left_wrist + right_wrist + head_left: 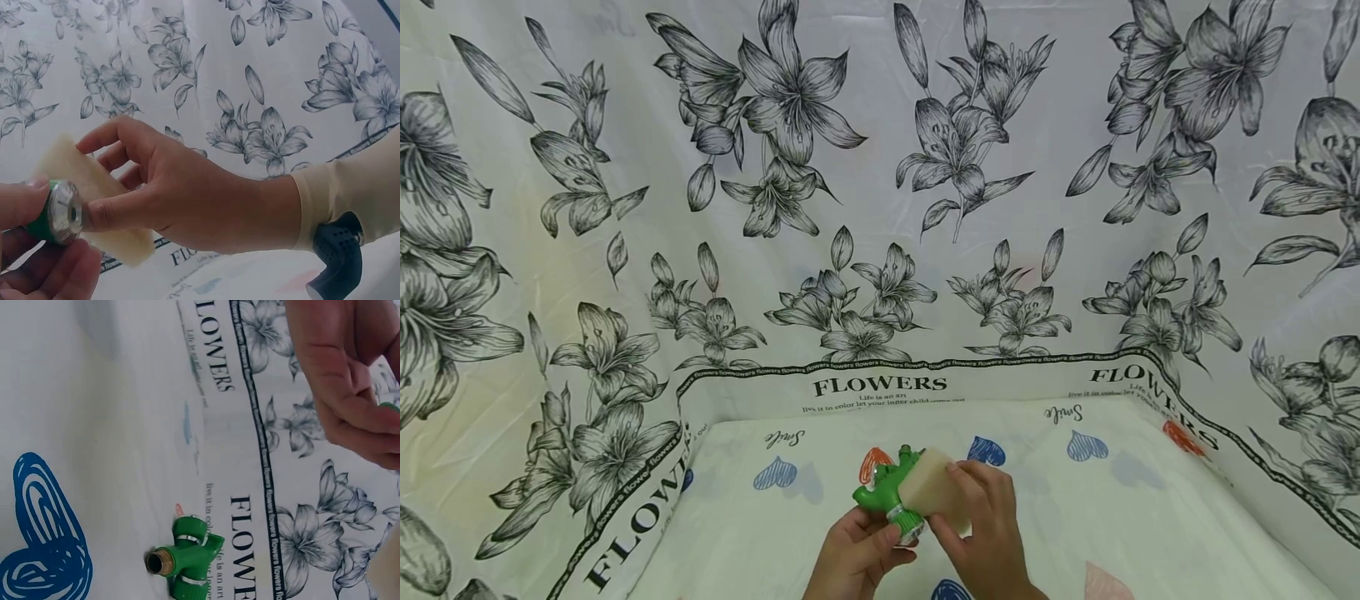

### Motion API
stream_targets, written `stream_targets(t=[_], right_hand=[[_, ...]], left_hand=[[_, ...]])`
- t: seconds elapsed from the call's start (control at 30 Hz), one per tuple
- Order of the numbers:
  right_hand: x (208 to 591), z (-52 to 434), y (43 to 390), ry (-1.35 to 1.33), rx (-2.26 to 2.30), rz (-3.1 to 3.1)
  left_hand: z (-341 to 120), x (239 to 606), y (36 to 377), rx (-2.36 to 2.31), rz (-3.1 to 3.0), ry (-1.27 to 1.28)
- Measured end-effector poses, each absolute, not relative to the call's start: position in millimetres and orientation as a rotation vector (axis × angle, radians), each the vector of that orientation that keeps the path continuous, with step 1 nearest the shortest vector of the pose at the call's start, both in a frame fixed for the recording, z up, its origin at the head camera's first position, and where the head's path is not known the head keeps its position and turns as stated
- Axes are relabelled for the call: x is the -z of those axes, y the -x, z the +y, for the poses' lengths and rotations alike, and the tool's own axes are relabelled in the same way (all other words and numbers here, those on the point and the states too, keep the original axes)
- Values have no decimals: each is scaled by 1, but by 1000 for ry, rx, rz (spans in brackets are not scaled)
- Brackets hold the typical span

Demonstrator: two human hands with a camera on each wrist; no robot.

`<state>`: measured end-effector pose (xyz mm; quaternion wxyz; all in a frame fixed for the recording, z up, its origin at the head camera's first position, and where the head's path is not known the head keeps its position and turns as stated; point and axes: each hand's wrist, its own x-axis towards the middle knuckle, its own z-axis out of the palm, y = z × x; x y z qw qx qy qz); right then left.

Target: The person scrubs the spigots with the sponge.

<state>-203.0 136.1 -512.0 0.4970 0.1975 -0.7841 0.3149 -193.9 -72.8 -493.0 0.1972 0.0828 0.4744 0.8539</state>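
A person's two hands meet over the near middle of a table covered with a heart-printed cloth (1150,500), backed by a flower-printed sheet (880,167). The left hand (859,557) grips a green pipe fitting (883,492); its thumb and fingers curl round the end that carries a metal ring (64,212), as the left wrist view shows. The right hand (988,533) pinches a pale sponge pad (934,492) between thumb and bent fingers and holds it flat against the right side of the fitting, touching it. In the head view, fitting and sponge are held just above the cloth, in front of the person.

A second green fitting (184,562), with a brass-coloured threaded mouth, lies on the cloth near the "FLOWERS" border in the right wrist view; the head view shows a green shape just beyond the held fitting, and whether that is this second piece cannot be told.

The step in hand appears to be wiping the held fitting with the sponge. To do it well, the left hand would best keep a firm hold at the ringed end so the piece cannot twist, while the right hand presses the pad's broad face evenly and works round the body, turning the fitting to reach the recesses between its branches.
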Motion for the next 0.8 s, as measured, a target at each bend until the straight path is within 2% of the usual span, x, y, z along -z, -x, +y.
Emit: stream_targets(t=[0.37, 0.6, 0.7, 0.8], right_hand=[[518, 140, 201, -463, -770, -2030], [518, 139, 200, -466, -790, -2018], [515, 135, 200, -476, -825, -2003], [513, 128, 199, -487, -831, -1996]], left_hand=[[-68, 485, 194, -2515, 1741, -57], [-66, 484, 193, -2424, 2325, 13], [-64, 491, 194, -2313, 2650, -87], [-62, 500, 195, -2187, 2984, -334]])
